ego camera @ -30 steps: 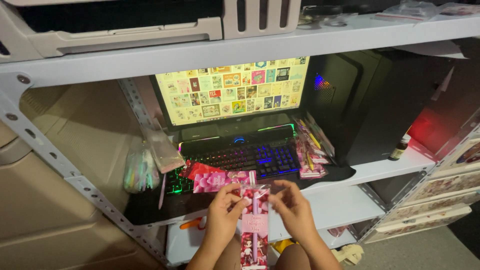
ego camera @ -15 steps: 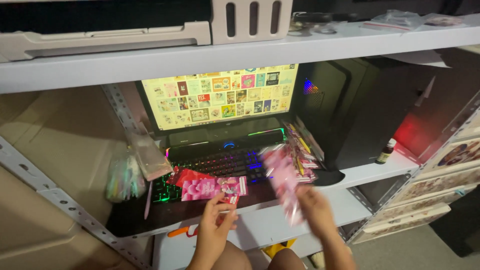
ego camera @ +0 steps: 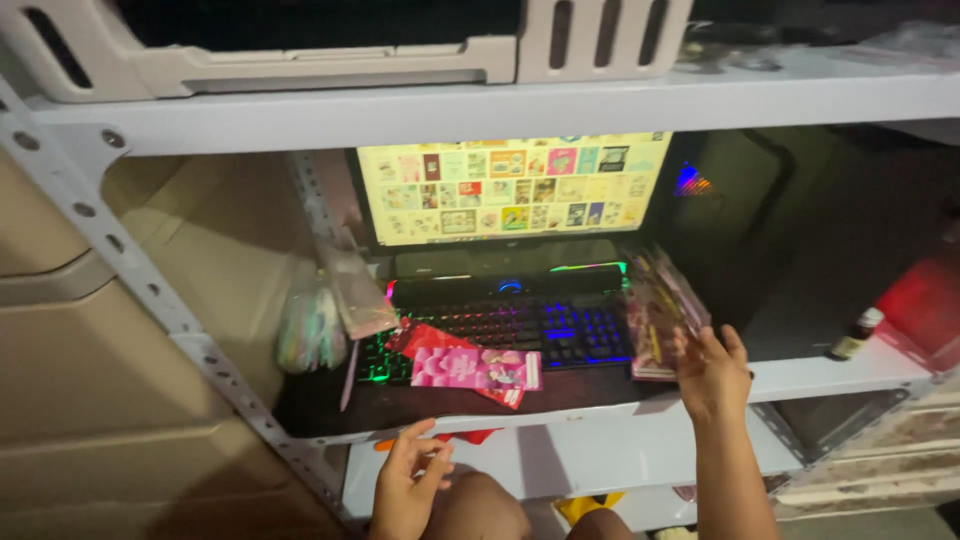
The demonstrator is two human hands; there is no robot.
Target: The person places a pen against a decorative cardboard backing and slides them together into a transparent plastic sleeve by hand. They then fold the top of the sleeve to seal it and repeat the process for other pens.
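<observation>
- While your right hand [ego camera: 712, 372] reaches up to the shelf, its fingers [ego camera: 690, 345] touch the lower edge of a stack of pink packets [ego camera: 662, 310]; they look partly curled against it, but I cannot tell if they really grip it.
- This stack leans tilted at the right end of the keyboard [ego camera: 520, 328], just beside it, on the dark mat [ego camera: 330, 400] that covers the shelf.
- Your left hand [ego camera: 408, 485] is lower, below the front edge of the shelf and near your knee [ego camera: 490, 505]; its fingers [ego camera: 420, 440] are loosely spread and hold nothing.
- Above this hand, more pink and red packets [ego camera: 470, 365] lie flat on the mat, partly over the front of the keyboard.
- The keyboard is lit with green, red and blue keys, and behind it stands a monitor [ego camera: 510, 188] with a yellow screen full of small pictures.
- To the left of the keyboard, clear plastic bags [ego camera: 330, 310] lean against the metal shelf post.
- On the right, well apart from your hand, a small dark bottle [ego camera: 858, 335] stands on the white shelf [ego camera: 800, 380].
- A beige plastic crate [ego camera: 300, 50] sits on the upper shelf.
</observation>
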